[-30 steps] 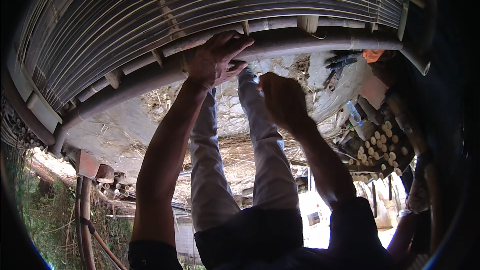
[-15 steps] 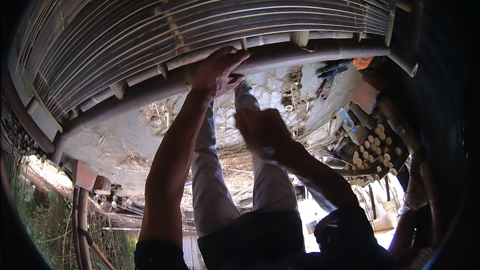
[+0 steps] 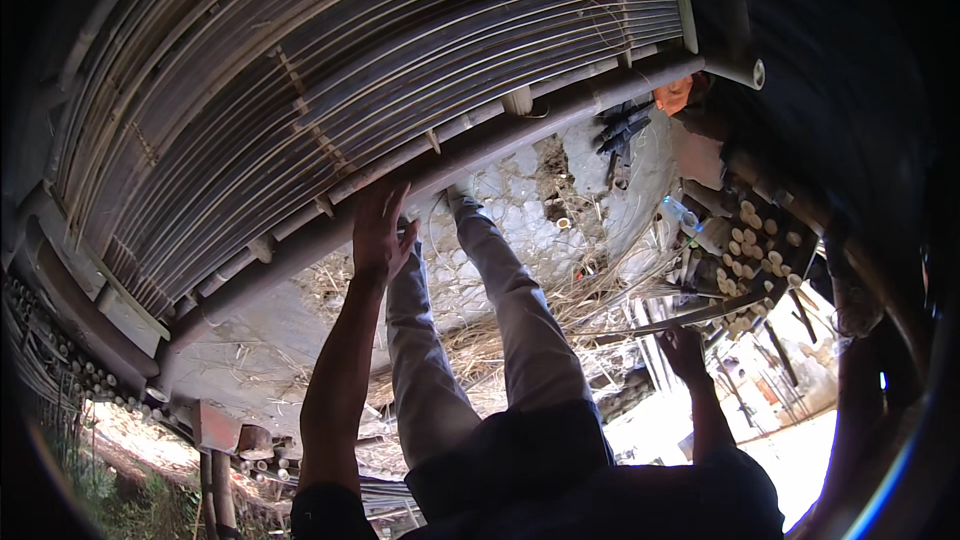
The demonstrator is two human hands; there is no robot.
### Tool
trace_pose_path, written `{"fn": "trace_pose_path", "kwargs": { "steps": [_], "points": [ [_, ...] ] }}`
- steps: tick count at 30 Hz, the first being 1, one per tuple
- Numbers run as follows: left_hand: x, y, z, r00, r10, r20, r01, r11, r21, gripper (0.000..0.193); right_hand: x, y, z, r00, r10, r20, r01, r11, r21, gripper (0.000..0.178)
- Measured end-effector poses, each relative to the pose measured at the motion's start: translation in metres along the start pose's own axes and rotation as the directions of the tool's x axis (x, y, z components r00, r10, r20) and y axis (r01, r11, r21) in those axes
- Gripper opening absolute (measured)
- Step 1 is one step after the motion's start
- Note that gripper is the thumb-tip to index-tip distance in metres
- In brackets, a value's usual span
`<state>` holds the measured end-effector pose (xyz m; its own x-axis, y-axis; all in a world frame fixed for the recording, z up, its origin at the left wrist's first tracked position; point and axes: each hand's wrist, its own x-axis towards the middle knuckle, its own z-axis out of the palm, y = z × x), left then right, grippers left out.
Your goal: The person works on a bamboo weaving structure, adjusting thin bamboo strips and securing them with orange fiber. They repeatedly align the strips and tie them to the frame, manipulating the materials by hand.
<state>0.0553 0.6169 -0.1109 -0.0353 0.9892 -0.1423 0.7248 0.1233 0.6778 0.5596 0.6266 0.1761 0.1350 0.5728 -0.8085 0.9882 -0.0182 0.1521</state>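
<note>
A long bench or bed frame of dark bamboo, with a slatted top (image 3: 400,70), spans the upper left in front of me. Along its near edge runs a thick round pole (image 3: 470,153). My left hand (image 3: 378,238) rests against this pole, fingers stretched out and thumb apart. Out to the right, well away from the frame, is my right hand (image 3: 683,348). Its fingers are closed, and what they hold, if anything, I cannot make out. Just beyond that hand passes a long dark flat strip (image 3: 705,315); whether they touch is unclear.
Cut bamboo pieces (image 3: 755,240) are stacked at the right, with a clear plastic bottle (image 3: 680,212) beside them. Straw (image 3: 500,350) litters the pale floor between my legs. An orange object (image 3: 673,94) lies near the frame's right end. Bamboo poles (image 3: 90,370) are bundled at far left.
My right hand has swung from near the frame, in front of my legs, out to the lower right. The left hand has shifted left along the pole. The view has turned and moved.
</note>
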Motion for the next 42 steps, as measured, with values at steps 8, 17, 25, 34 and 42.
{"fn": "trace_pose_path", "kwargs": {
  "steps": [8, 17, 25, 34, 42],
  "points": [
    [-0.157, -0.034, -0.086, 0.856, -0.412, 0.313, 0.440, 0.898, -0.023, 0.036, -0.146, 0.205, 0.146, 0.893, 0.432, 0.129, -0.450, 0.837, 0.313, 0.072],
    [-0.120, 0.008, -0.165, 0.712, -0.682, 0.169, 0.698, 0.713, -0.062, 0.037, 0.292, -0.109, -0.098, 0.861, -0.146, -0.487, 0.282, 0.934, 0.219, 0.055],
    [0.056, 0.166, -0.153, 0.953, -0.296, 0.065, 0.298, 0.954, -0.017, 0.057, 0.373, -0.297, -0.172, 0.893, -0.301, -0.335, 0.342, 0.937, 0.071, 0.047],
    [0.159, 0.250, -0.242, 0.926, -0.004, 0.377, 0.103, 0.964, -0.244, 0.010, 0.145, -0.167, -0.221, 0.522, -0.698, -0.490, 0.334, -0.361, 0.871, 0.032],
    [0.094, 0.175, -0.408, 0.907, -0.368, 0.207, 0.414, 0.869, -0.270, 0.005, 0.166, 0.197, -0.120, 0.760, 0.301, -0.576, 0.048, 0.857, 0.513, 0.017]
  ]
}}
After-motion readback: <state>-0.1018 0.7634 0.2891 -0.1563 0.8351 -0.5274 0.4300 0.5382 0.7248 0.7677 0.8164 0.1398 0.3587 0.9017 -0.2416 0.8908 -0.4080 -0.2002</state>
